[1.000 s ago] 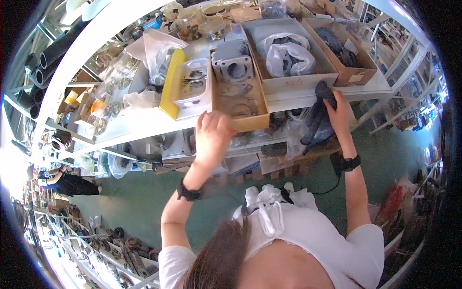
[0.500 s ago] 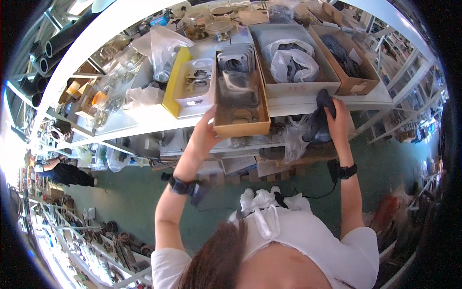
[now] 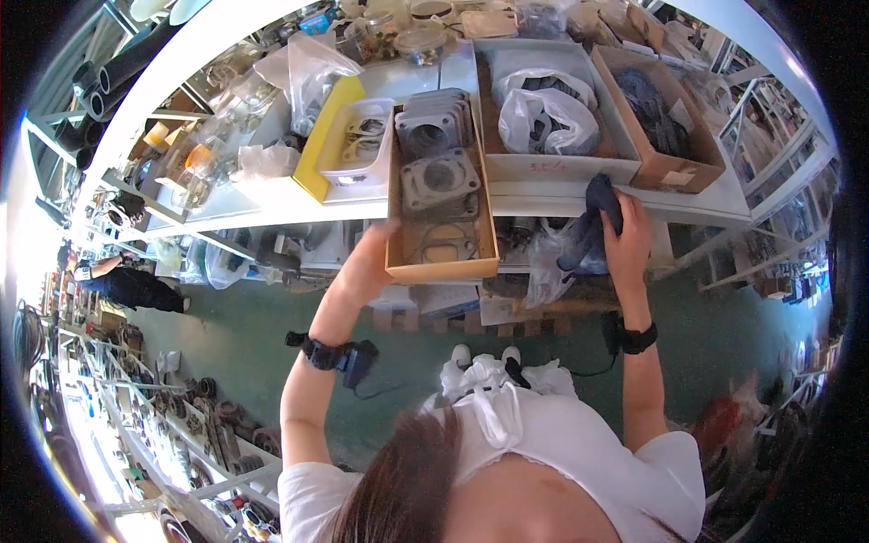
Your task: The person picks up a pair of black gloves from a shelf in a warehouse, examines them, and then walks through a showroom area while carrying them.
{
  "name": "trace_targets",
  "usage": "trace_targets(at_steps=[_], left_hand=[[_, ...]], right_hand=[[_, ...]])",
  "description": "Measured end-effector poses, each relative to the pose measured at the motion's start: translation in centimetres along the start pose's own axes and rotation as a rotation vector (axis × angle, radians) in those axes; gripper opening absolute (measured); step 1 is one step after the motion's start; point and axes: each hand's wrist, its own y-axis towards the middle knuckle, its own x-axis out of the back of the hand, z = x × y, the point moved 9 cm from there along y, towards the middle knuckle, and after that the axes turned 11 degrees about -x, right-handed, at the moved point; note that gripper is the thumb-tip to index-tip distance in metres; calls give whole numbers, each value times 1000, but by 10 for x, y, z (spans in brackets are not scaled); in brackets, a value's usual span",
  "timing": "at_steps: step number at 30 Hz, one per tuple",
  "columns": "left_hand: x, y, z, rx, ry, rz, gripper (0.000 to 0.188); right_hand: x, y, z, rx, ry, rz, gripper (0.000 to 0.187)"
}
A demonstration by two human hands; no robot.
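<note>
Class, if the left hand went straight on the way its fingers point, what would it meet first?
Probably the narrow cardboard box holding flat grey parts: the left hand points toward its left side and seems already against it, though depth is unclear.

A white bag [image 3: 527,109] sits in a carton [image 3: 597,170]; black pipes [image 3: 134,61] upper left.

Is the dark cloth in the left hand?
No, the right hand holds the dark cloth, while the left hand is at the narrow box's left side.
</note>
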Motion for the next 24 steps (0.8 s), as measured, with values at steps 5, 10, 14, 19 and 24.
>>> trace_targets(at_steps=[5, 10, 14, 19, 24], left_hand=[[-7, 27, -4, 42, -104, 4, 41], [-3, 10, 4, -126, -99, -32, 36], [20, -24, 33, -197, 38, -270, 34], [57, -89, 71, -301, -101, -434, 31], [37, -144, 70, -120, -353, -600, 30]], right_hand=[[-8, 0, -6, 25, -14, 11, 33], [-8, 2, -4, 34, 28, 38, 33], [-8, 3, -8, 76, 5, -18, 33], [-10, 2, -7, 60, 28, 42, 33], [-5, -3, -5, 93, 112, 47, 35]])
